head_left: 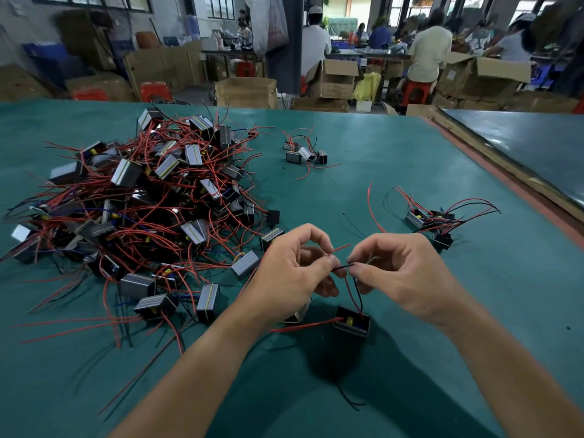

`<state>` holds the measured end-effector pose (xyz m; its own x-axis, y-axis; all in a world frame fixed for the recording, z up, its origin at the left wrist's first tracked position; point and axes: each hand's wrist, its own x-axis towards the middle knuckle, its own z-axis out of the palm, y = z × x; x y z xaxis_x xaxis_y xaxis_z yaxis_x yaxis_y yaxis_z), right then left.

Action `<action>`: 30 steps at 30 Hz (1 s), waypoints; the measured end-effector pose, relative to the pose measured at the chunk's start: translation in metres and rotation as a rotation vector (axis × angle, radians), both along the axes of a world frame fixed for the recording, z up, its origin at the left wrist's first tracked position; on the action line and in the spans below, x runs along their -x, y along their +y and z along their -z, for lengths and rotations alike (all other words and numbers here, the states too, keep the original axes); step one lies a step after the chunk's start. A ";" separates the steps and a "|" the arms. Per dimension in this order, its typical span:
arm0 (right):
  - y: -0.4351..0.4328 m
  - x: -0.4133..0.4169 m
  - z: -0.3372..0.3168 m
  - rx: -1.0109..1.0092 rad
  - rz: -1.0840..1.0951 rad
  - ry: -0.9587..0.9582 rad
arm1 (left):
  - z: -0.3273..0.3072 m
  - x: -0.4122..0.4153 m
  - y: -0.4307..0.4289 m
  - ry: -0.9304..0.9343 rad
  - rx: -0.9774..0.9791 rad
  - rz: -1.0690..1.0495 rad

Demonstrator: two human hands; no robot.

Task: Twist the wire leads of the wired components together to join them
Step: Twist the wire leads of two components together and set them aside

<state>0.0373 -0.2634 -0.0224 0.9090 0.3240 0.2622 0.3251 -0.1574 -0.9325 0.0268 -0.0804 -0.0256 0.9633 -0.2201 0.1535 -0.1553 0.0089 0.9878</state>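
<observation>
My left hand and my right hand are raised over the green table, fingertips almost meeting. Between them runs a short black wire lead, pinched by both hands; a red lead tip sticks up from my left fingers. Red and black leads hang down to a small black boxed component with a yellow part, dangling just below my hands. A second component is mostly hidden under my left hand.
A large heap of wired components with red leads covers the table's left. Smaller groups lie at the back centre and at the right. A loose red wire lies near the right hand. People and cardboard boxes fill the background.
</observation>
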 end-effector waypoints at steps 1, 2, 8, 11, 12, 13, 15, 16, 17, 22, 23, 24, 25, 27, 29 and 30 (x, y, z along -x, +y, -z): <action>0.000 0.000 0.000 0.002 0.000 -0.003 | 0.000 0.000 0.000 0.004 0.003 0.001; 0.000 0.000 0.000 0.006 0.000 -0.004 | 0.000 0.000 0.000 0.007 0.009 0.000; -0.001 0.000 -0.002 0.022 0.024 -0.021 | 0.000 -0.001 0.004 0.023 0.045 0.016; -0.001 0.000 -0.002 0.029 0.031 -0.020 | 0.000 0.000 0.003 0.033 0.046 0.023; -0.001 0.000 -0.002 0.030 0.031 -0.016 | 0.000 0.000 0.003 0.047 0.053 0.031; -0.001 0.000 -0.002 0.026 0.031 -0.012 | 0.000 0.000 0.003 0.061 0.064 0.040; 0.000 0.001 -0.002 0.014 0.029 -0.002 | 0.000 0.000 0.003 0.072 0.077 0.047; 0.000 0.002 -0.002 0.011 0.028 0.001 | 0.001 0.000 0.003 0.070 0.072 0.045; 0.001 0.002 -0.003 0.010 0.025 0.003 | 0.001 0.000 0.003 0.065 0.060 0.043; 0.001 0.002 -0.003 -0.067 0.036 0.064 | 0.002 0.001 0.001 0.077 0.013 0.057; 0.001 0.001 -0.002 -0.081 0.041 0.080 | 0.003 0.001 0.001 0.080 0.008 0.059; 0.000 0.001 -0.002 -0.082 0.043 0.089 | 0.002 0.001 0.002 0.083 0.004 0.059; 0.000 0.001 -0.002 -0.073 0.042 0.088 | 0.002 0.001 0.002 0.085 0.001 0.058; 0.000 0.002 -0.003 -0.048 0.026 0.068 | 0.002 0.001 0.002 0.093 -0.005 0.056; 0.001 0.002 -0.004 -0.031 0.015 0.051 | 0.001 0.001 0.002 0.102 -0.007 0.057; 0.002 0.002 -0.004 -0.026 0.013 0.044 | 0.001 0.001 0.002 0.105 -0.007 0.057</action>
